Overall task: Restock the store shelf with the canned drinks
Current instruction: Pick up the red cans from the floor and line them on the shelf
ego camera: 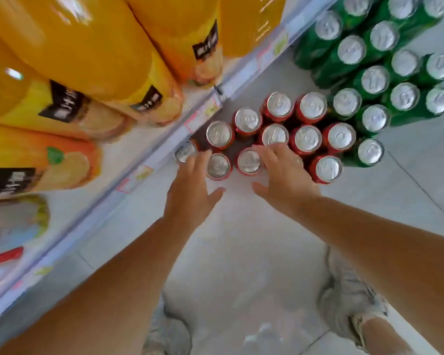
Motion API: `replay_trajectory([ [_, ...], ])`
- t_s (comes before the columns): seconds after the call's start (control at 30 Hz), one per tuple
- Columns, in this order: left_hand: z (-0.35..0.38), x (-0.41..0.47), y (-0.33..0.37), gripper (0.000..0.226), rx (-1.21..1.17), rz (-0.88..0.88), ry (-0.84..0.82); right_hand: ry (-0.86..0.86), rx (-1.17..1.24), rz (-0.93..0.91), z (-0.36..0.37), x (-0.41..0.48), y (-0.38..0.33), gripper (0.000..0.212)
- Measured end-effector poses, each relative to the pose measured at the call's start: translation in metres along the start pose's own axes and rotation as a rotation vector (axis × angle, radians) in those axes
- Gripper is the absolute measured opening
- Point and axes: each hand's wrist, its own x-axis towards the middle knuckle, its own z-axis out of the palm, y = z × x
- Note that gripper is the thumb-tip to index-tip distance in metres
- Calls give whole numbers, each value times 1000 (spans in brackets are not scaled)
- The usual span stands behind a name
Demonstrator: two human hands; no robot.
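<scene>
Left hand (190, 185): open, fingers straight and spread, thumb out to the right, holding nothing; its fingertips lie over the near-left corner of the can group. Right hand (283, 175): open, fingers spread, holding nothing; it covers part of the near row. Whether either hand touches a lid cannot be determined. The pale grey tiled floor (241, 252) is the working surface, with thin dark joints between tiles. At left, the white metal store shelf (69, 201) runs diagonally and carries large orange juice bottles (87, 47) with black labels; small price labels (144, 172) line its front edge. The red aluminium drink cans (308, 139) stand upright on the floor just beside the shelf base, packed touching, silver lids up. Directly right of them, the green aluminium drink cans (374, 80) stand upright in a larger touching block. Two light worn shoes (349, 298) stand on the floor below the hands. The shelf edge overhangs the leftmost red can.
</scene>
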Motion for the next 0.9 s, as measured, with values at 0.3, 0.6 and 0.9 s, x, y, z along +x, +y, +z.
replay_trajectory([
  [0.3,29,29,-2,72,213,55,234,268,-386,-132,32,43,16,74],
  [0.6,-26,-11,17,53,135,16,206,213,-127,-111,-10,-6,-5,68],
  [0.9,-262,-154,105,63,-407,80,154,213,357,5,-204,-177,-136,65],
])
